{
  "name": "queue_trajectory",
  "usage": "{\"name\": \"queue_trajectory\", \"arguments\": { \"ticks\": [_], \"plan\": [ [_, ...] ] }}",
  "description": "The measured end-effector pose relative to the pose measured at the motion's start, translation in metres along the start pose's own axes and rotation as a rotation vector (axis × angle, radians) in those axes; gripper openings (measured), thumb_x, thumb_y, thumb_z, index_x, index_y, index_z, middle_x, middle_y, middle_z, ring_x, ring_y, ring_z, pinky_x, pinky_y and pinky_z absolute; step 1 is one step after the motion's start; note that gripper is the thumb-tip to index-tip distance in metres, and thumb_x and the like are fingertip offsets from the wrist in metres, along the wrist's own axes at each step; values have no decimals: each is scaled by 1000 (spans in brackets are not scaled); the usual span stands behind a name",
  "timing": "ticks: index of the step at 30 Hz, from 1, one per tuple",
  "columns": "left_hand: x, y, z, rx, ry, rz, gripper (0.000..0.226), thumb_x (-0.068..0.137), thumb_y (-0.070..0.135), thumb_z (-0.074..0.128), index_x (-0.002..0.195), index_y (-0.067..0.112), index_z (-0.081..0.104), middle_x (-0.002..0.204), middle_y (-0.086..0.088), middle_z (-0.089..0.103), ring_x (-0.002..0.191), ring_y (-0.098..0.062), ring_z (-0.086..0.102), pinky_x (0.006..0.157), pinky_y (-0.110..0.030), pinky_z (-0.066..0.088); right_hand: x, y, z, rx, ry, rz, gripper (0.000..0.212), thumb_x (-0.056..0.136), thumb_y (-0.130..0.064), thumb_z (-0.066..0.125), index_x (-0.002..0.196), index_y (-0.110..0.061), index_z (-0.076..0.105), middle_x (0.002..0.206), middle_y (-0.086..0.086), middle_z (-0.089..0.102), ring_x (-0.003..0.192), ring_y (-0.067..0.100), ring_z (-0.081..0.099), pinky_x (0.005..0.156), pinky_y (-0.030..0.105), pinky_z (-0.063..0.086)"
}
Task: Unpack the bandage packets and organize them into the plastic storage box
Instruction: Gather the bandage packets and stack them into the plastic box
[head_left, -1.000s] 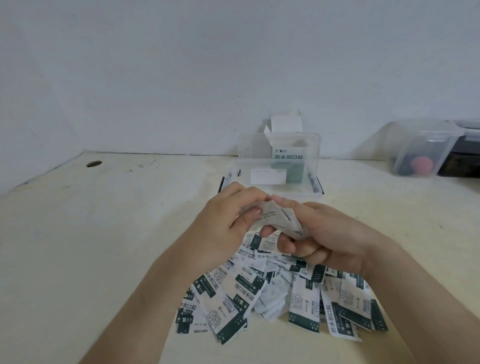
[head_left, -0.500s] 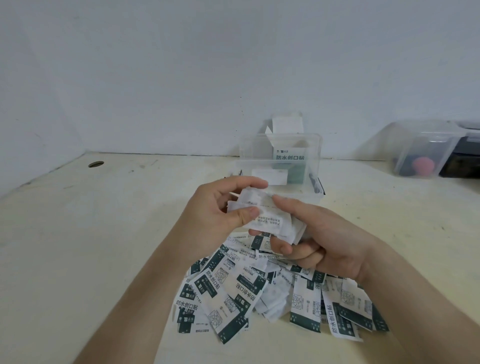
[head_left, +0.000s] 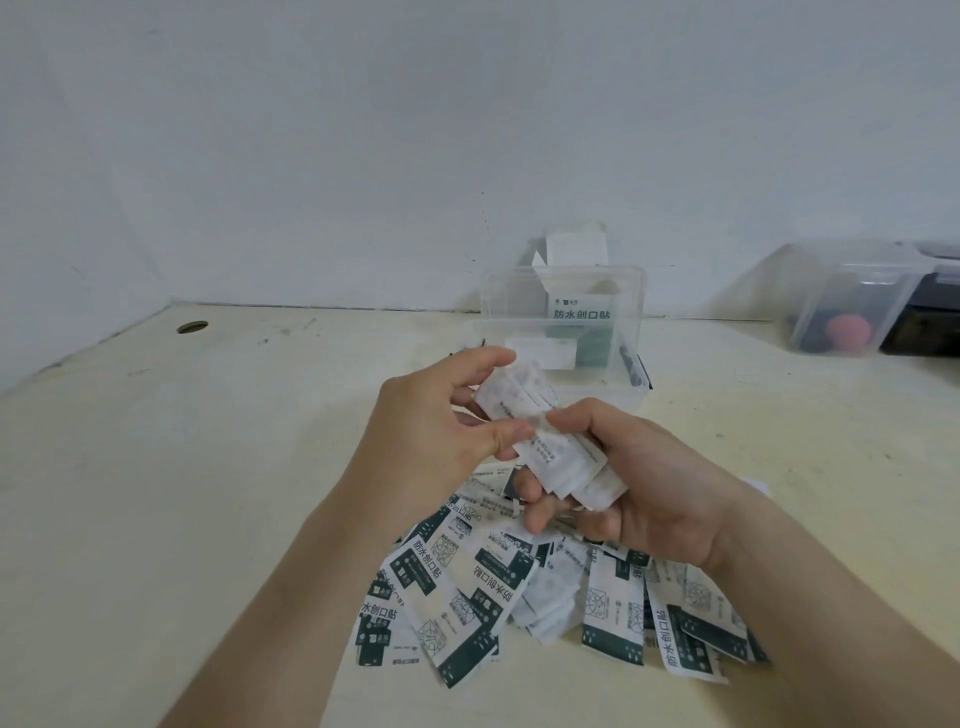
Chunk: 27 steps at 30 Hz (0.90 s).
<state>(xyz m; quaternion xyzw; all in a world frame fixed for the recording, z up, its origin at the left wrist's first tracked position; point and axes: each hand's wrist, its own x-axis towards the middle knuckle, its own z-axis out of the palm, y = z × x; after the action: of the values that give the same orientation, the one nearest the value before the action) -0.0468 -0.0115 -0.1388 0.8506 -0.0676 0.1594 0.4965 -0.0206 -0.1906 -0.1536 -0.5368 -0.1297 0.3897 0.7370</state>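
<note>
The left hand and right hand meet above the middle of the tabletop, both clamped on one slim stack of bandages. The left thumb and forefinger pinch the stack's upper end. The right hand's curled fingers and thumb wrap its lower end. The bandages are thin white paper-wrapped strips with faint print, and they tilt from upper left to lower right.

Under the hands and towards the near edge, a loose heap of packets fans across the tabletop. They are flat glossy rectangles in white and dark green with bold characters, overlapping at every angle. The wrists hide part of the heap.

Just past the hands, towards the far edge, stands the box, made of clear thin-walled plastic with rounded corners. Its front is partly hidden by the fingers and the stack. A white strip lies inside it. A carton with green lettering shows through the plastic and its open white flap rises above the rim. Whether the carton stands in the box or behind it cannot be told.

At the far right edge sits a second clear tub holding a red lump, with a dark case beside it. A small round hole marks the far left corner. The tabletop is pale, matt and scuffed, and a plain white wall rises behind it.
</note>
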Motion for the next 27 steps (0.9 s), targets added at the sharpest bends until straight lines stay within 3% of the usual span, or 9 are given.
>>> {"name": "queue_trajectory", "arguments": {
  "ticks": [3,8,11,14,16,18,22,25,27],
  "plan": [
    [-3,1,2,7,-28,48,60,76,19,80,117,54,53,114,19,56,85,12,64,78,-4,48,0,-1,1,26,7,-2,34,94,-40,50,109,-12,62,66,9,52,59,21,58,30,14,32],
    [-5,2,4,15,-69,132,60,88,8,69,114,57,48,106,27,56,87,24,58,79,-1,45,0,-2,0,30,39,-15,43,93,-51,49,101,-14,69,65,5,45,52,13,47,30,13,26],
    [-3,0,3,79,-99,171,67,88,13,69,120,66,43,110,30,58,99,11,62,89,-9,49,-1,-4,-1,8,25,-29,37,91,-48,53,104,-15,63,68,3,47,45,7,35,33,13,16],
    [-4,-3,3,125,-169,226,60,89,12,67,130,52,50,115,20,59,104,2,61,90,-15,51,-2,-5,-1,-62,6,-33,35,91,-47,54,99,-15,66,69,3,47,43,5,30,37,17,11],
    [-3,-5,2,137,-173,232,50,88,15,69,127,45,57,113,19,63,106,2,60,91,-20,52,-2,-5,-2,-58,15,-24,36,93,-47,52,103,-16,67,69,3,46,46,6,33,37,16,13],
    [-2,-7,2,123,-166,197,45,89,20,68,123,48,58,112,22,66,106,5,60,93,-18,50,-1,-5,-2,-14,27,-12,41,92,-51,52,107,-15,65,69,3,47,48,7,36,35,14,17],
    [-4,-6,9,137,-124,182,38,93,24,63,126,43,60,108,30,65,106,13,58,90,-3,39,-1,-6,1,8,60,-30,43,89,-57,51,91,-16,67,74,4,49,40,5,32,35,15,13],
    [-3,-4,12,53,-70,226,33,92,14,63,118,34,66,105,21,66,104,-1,62,91,-18,50,-2,-8,4,22,111,-45,35,89,-49,55,93,-14,62,73,3,51,42,5,32,38,15,14],
    [-2,-3,9,-20,-33,188,31,89,7,66,103,34,69,97,13,67,93,-6,65,81,-28,58,-4,-10,5,35,156,-74,30,87,-40,58,93,-12,60,70,2,53,46,7,37,42,17,18]
  ]
}}
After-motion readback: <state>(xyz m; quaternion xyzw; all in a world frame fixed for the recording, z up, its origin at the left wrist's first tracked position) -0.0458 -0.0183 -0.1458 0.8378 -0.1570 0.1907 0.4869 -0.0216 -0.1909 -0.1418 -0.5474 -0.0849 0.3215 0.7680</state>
